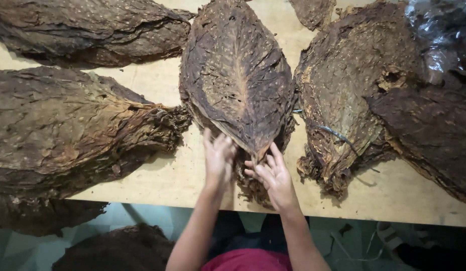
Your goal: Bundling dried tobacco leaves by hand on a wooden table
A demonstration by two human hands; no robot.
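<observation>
A stack of large dried brown leaves [238,75] lies in the middle of a pale wooden table [167,175], its pointed stem end toward me. My left hand [219,158] rests on the left side of that stem end, fingers spread and pressed into the leaf edges. My right hand [273,175] touches the right side of the tip, fingers apart and pinching at the leaf's point. Both hands work at the same bundle near the table's front edge.
More piles of dried leaves lie at the left [77,125], the upper left [92,30] and the right [353,90]. A crinkled clear plastic bag [439,30] sits at the top right. Another heap [117,248] lies below the table.
</observation>
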